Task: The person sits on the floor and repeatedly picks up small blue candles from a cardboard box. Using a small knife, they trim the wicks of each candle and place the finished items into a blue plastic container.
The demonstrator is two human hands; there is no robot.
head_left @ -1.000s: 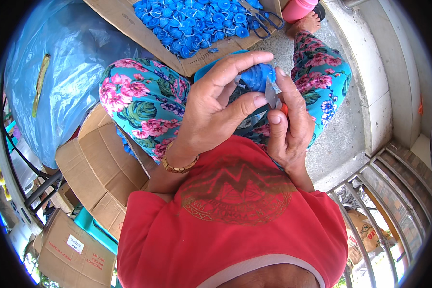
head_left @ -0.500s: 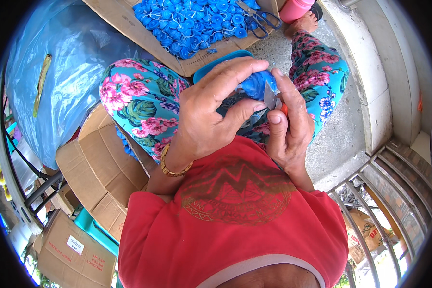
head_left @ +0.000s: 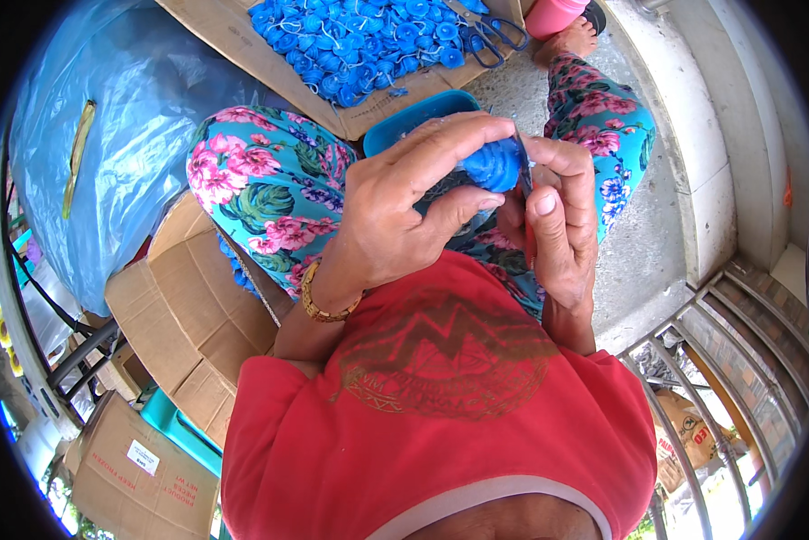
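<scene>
Over the lap, left hand (head_left: 404, 216) pinches blue cap (head_left: 493, 166).

Hands drawn closer around the blue cap

Over the last 1 second the left hand (head_left: 404, 211) has lowered its raised fingers (head_left: 449, 135) and curled them over the blue plastic cap (head_left: 493, 165), which is now more covered than before, only 1 rounded side showing. The right hand (head_left: 553, 225) has pressed nearer, its thumb (head_left: 541, 225) now just beside the cap. The teal tub (head_left: 413, 121) behind the hands shows more of its rim as the hands sit lower.
</scene>
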